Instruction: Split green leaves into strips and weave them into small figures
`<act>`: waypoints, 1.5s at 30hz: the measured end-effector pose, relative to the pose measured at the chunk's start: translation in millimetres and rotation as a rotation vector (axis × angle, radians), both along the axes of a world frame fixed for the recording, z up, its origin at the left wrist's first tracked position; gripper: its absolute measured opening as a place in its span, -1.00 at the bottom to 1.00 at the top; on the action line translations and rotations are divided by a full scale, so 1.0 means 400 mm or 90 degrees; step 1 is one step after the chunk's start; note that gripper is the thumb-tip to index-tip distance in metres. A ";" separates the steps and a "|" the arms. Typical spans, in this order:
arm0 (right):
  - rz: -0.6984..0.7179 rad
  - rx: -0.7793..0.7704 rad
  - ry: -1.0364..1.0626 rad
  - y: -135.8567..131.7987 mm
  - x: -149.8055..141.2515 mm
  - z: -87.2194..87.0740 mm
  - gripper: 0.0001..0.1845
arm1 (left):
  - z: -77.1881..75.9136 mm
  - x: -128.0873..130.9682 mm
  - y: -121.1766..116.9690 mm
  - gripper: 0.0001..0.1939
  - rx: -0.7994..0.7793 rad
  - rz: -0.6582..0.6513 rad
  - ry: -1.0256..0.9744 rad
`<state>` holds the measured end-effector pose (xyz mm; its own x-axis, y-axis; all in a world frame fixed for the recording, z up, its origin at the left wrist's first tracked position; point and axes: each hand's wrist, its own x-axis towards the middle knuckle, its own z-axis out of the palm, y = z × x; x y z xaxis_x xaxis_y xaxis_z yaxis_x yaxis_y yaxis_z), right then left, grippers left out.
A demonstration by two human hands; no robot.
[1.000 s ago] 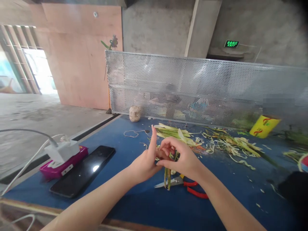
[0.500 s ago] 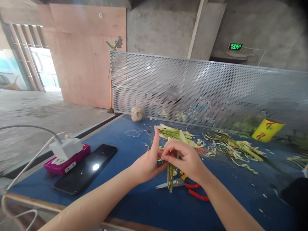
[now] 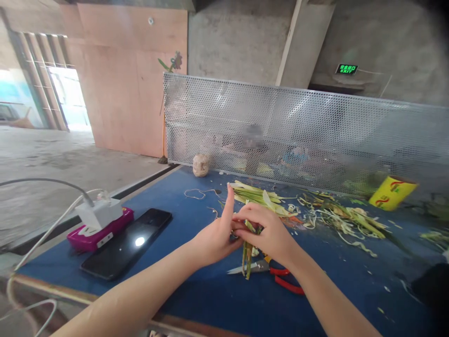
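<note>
My left hand (image 3: 219, 238) has its thumb pointing up, while its fingers curl around a small bundle of green plant stems (image 3: 248, 262). Those stems hang down between my two hands. From the other side my right hand (image 3: 268, 231) meets it, fingers bent and pinched together against the left fingers; what they pinch is hidden. Just under the stems lie scissors with red handles (image 3: 289, 284), their blades pointing left. Behind my hands is a pile of long pale-green leaves and stalks (image 3: 259, 194).
A black phone (image 3: 128, 245) and a magenta power strip (image 3: 100, 234) with white chargers lie at left. A ball of twine (image 3: 200, 165) stands by the perforated metal screen (image 3: 224, 107). Stringy plant scraps (image 3: 343, 217) and a yellow roll (image 3: 393, 193) are at right on the blue table (image 3: 196, 299).
My right fingers have shifted slightly, spreading a little and showing more green stem between them. The stems' lower ends have moved apart a bit. The left hand keeps its pose.
</note>
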<state>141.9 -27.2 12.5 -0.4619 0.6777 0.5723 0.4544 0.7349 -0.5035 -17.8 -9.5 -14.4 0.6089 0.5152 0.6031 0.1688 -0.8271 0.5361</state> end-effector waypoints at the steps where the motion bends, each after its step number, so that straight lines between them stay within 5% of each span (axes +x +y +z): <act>1: 0.001 0.017 0.002 0.001 0.000 -0.003 -0.71 | -0.002 0.000 -0.001 0.04 0.009 0.013 0.003; 9: 0.006 0.125 0.076 -0.016 -0.008 0.002 -0.75 | 0.000 0.002 -0.005 0.02 0.051 0.039 -0.046; 18: -0.043 -0.081 0.495 -0.011 0.053 0.034 -0.87 | 0.020 -0.005 0.005 -0.01 0.029 -0.052 -0.140; 26: -0.005 -0.419 0.272 0.018 0.057 0.031 -0.85 | 0.034 -0.020 0.015 -0.12 0.135 0.052 -0.299; 30: 0.025 -0.528 0.291 0.025 0.035 0.007 -0.80 | 0.029 -0.020 0.021 -0.12 0.164 0.049 -0.312; 45: 0.251 -0.641 0.711 0.016 -0.015 -0.016 -0.95 | 0.037 -0.015 0.025 -0.10 0.251 0.064 -0.299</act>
